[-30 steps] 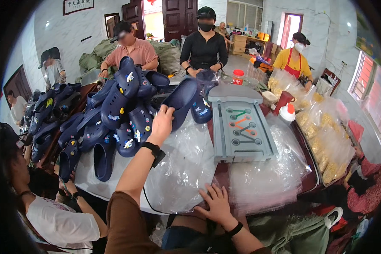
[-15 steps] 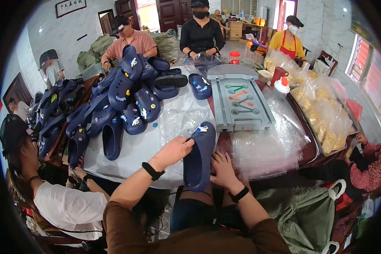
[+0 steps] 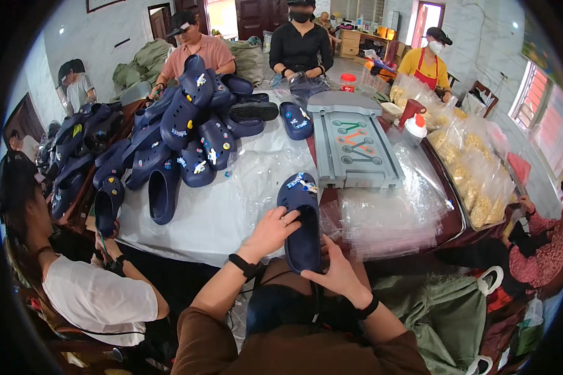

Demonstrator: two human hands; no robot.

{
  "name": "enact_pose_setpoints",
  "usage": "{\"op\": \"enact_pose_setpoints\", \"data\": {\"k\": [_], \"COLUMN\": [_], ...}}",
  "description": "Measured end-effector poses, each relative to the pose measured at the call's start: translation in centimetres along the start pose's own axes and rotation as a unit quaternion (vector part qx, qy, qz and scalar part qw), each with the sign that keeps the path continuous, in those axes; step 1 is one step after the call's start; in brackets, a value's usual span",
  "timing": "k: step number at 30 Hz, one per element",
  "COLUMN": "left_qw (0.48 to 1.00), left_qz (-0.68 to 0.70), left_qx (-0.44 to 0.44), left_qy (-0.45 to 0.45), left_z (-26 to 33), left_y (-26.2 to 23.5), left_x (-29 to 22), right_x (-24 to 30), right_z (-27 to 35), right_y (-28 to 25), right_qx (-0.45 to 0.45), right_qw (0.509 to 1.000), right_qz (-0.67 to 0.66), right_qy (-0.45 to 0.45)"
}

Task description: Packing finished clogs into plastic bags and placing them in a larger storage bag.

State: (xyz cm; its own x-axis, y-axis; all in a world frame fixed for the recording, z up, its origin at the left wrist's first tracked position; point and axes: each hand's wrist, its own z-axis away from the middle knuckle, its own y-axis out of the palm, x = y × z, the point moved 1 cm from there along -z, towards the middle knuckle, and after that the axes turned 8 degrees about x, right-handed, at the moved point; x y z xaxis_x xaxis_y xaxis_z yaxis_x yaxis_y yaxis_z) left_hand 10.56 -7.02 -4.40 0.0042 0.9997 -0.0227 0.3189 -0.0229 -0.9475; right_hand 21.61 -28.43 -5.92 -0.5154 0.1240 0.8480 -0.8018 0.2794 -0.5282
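Observation:
A navy clog (image 3: 301,215) with small colourful charms on its toe lies at the near table edge, heel toward me. My left hand (image 3: 271,232) grips its left rim, fingers curled over the opening. My right hand (image 3: 334,270) holds the heel end from below and the right. Both wrists wear dark bands. A heap of similar navy clogs (image 3: 187,134) covers the table's far left.
Clear plastic bags (image 3: 394,212) lie spread on the white table cover (image 3: 213,219). A grey tray (image 3: 353,147) with coloured tool shapes sits centre right. Bags of yellow snacks (image 3: 475,169) line the right edge. Several people sit or stand around the table.
My left hand reached to the clog pile, then pulled one clog back to the near edge. Both hands now hold it close to me.

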Motion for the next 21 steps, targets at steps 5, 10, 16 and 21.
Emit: {"op": "enact_pose_setpoints", "data": {"k": [5, 10, 16, 21], "left_qw": [0.988, 0.974, 0.977, 0.978], "left_qz": [0.080, 0.094, 0.090, 0.080], "left_qx": [-0.102, -0.009, 0.027, 0.036], "left_qy": [-0.083, -0.208, -0.191, -0.192], "left_z": [2.6, 6.6, 7.6, 7.1], "left_y": [-0.9, 1.0, 1.9, 2.4], "left_x": [-1.6, -0.5, -0.3, -0.5], "right_x": [-5.2, -5.9, -6.0, -5.0], "right_z": [-0.9, -1.6, -0.3, 3.3], "right_y": [1.3, 0.9, -2.6, -6.2], "right_qx": [0.055, 0.022, 0.017, -0.006], "right_qw": [0.951, 0.914, 0.838, 0.921], "right_qz": [-0.264, -0.385, -0.531, -0.387], "right_qy": [0.153, 0.129, 0.126, 0.034]}}
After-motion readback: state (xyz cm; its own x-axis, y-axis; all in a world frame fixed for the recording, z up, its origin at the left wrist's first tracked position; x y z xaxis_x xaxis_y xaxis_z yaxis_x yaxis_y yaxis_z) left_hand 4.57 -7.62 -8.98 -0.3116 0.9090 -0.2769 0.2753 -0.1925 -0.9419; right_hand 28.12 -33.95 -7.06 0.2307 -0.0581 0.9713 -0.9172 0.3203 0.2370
